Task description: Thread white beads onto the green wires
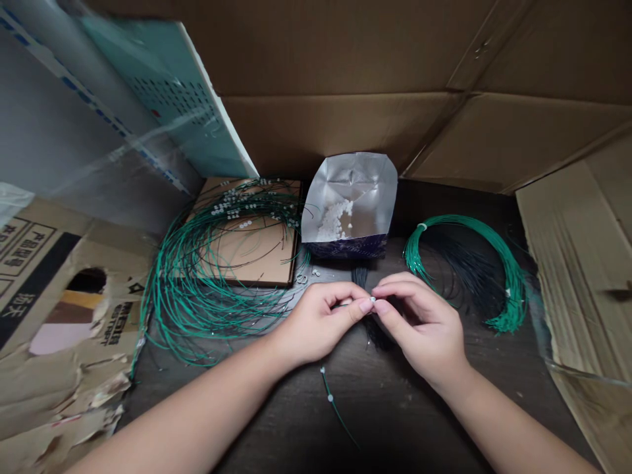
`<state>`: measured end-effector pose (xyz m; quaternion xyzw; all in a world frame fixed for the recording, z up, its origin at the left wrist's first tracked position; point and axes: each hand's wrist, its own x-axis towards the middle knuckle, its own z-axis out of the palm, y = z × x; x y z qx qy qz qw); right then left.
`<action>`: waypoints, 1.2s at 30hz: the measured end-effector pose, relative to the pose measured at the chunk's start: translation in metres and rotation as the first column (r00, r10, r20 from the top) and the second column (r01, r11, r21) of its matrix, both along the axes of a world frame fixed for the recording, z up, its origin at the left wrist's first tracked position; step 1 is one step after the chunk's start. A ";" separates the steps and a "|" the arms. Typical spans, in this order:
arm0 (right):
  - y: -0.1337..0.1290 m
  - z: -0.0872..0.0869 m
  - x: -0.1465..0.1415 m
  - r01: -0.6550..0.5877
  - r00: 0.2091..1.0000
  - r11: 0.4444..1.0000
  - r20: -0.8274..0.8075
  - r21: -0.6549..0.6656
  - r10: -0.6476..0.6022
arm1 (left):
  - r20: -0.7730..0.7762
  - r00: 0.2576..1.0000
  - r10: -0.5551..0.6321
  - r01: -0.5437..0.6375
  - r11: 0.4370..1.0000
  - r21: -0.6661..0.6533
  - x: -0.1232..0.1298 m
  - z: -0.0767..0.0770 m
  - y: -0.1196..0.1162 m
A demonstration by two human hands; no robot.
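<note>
In front of the pouch my left hand (318,322) and my right hand (427,329) meet, fingertips nearly touching. Both are closed in a pinch around a tiny white plastic piece (372,299). A bit of green wire shows between the thumb and forefinger of my left hand. Below that hand, a green wire end (340,416) with a white disc (330,397) and a smaller white piece on it hangs or lies over the dark table; how it joins the held part is hidden. Just behind the fingertips stands an open silver-lined pouch (375,191) holding small white pieces (336,220).
Green wires with white pieces (197,276) spread over a flat cardboard box (266,253) on the left. A tied green wire bundle (498,243) curves at the right, beside black wires (464,263). Cardboard walls (345,125) enclose the dark tabletop (276,421).
</note>
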<state>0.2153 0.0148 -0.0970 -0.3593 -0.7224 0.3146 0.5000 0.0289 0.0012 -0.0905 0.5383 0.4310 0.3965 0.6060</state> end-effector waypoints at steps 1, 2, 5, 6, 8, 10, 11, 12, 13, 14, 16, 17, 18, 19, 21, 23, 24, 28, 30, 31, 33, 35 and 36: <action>0.001 0.000 0.001 -0.009 1.000 1.000 0.007 -0.008 0.009 | 0.001 1.000 0.000 0.000 1.000 0.001 0.000 0.000 0.000; 0.001 -0.001 0.001 -0.019 1.000 1.000 0.013 -0.011 0.020 | 0.003 1.000 -0.002 0.002 1.000 0.000 0.000 0.000 0.000; 0.002 -0.001 0.003 -0.036 0.999 0.999 0.035 0.004 0.036 | 0.013 1.000 -0.007 0.007 1.000 -0.009 0.000 0.000 0.000; 0.002 -0.001 0.003 -0.037 0.998 0.999 0.044 0.015 0.036 | 0.018 1.000 -0.008 0.008 1.000 -0.010 0.000 0.000 0.000; 0.003 -0.001 0.003 -0.029 0.998 0.999 0.062 0.045 0.026 | 0.021 1.000 -0.013 0.014 1.000 -0.012 0.000 0.000 0.000; 0.003 0.000 0.003 -0.026 0.997 0.996 0.076 0.083 0.020 | 0.004 1.000 -0.022 0.022 1.000 -0.015 0.001 0.000 0.000; 0.003 0.000 0.003 -0.027 0.997 0.994 0.081 0.103 0.019 | -0.009 1.000 -0.026 0.026 1.000 -0.017 0.001 0.000 0.000; 0.003 0.000 0.003 -0.027 0.996 0.992 0.086 0.120 0.017 | -0.024 0.999 -0.031 0.030 0.999 -0.018 0.001 0.000 0.000; 0.003 0.001 0.002 -0.026 0.996 0.991 0.091 0.135 0.014 | -0.034 0.999 -0.033 0.032 0.999 -0.015 0.001 0.000 -0.001; 0.002 0.001 0.002 -0.024 0.995 0.989 0.095 0.148 0.010 | -0.037 0.999 -0.034 0.033 0.999 -0.012 0.001 0.000 -0.001; 0.001 0.001 0.002 -0.009 0.995 0.986 0.102 0.169 -0.008 | -0.027 0.999 -0.037 0.036 0.999 -0.006 0.001 0.000 -0.001; 0.001 0.001 0.002 -0.001 0.994 0.984 0.104 0.178 -0.018 | -0.019 0.999 -0.037 0.037 0.999 -0.003 0.001 0.000 -0.001; 0.000 0.001 0.002 0.008 0.994 0.982 0.107 0.187 -0.028 | -0.009 0.999 -0.034 0.034 0.999 -0.001 0.002 0.000 -0.001; 0.000 0.001 0.001 0.015 0.993 0.981 0.111 0.195 -0.037 | 0.000 1.000 -0.026 0.026 1.000 0.000 0.002 -0.001 -0.001; -0.001 0.001 0.001 0.028 0.991 0.979 0.121 0.204 -0.054 | 0.008 1.000 0.000 0.000 1.000 0.002 0.003 -0.002 -0.001; -0.002 0.001 0.001 0.036 0.989 0.977 0.130 0.211 -0.065 | 0.006 1.000 0.015 -0.015 1.000 0.008 0.003 -0.004 -0.001; -0.002 0.001 0.000 0.038 0.989 0.976 0.134 0.216 -0.068 | 0.002 1.000 0.015 -0.015 1.000 0.012 0.003 -0.005 -0.001; -0.003 0.001 -0.001 0.046 0.986 0.967 0.142 0.252 -0.084 | -0.018 1.000 0.009 -0.009 0.999 0.032 0.002 -0.006 -0.002; -0.004 0.001 -0.002 0.052 0.984 0.962 0.148 0.267 -0.095 | -0.029 1.000 0.007 -0.006 0.999 0.036 0.002 -0.004 -0.002; -0.004 0.001 -0.002 0.056 0.983 0.960 0.152 0.273 -0.101 | -0.033 0.999 0.002 -0.001 0.999 0.034 0.002 -0.003 -0.002; -0.004 0.001 -0.002 0.061 0.981 0.958 0.161 0.281 -0.110 | -0.037 0.999 0.002 -0.001 1.000 0.028 0.002 -0.002 -0.003; -0.004 0.001 -0.002 0.067 0.979 0.958 0.165 0.278 -0.117 | -0.042 0.999 0.004 -0.003 1.000 0.023 0.003 -0.001 -0.003; -0.004 0.001 -0.002 0.073 0.979 0.960 0.164 0.270 -0.121 | -0.042 0.999 0.004 -0.004 1.000 0.020 0.003 -0.001 -0.002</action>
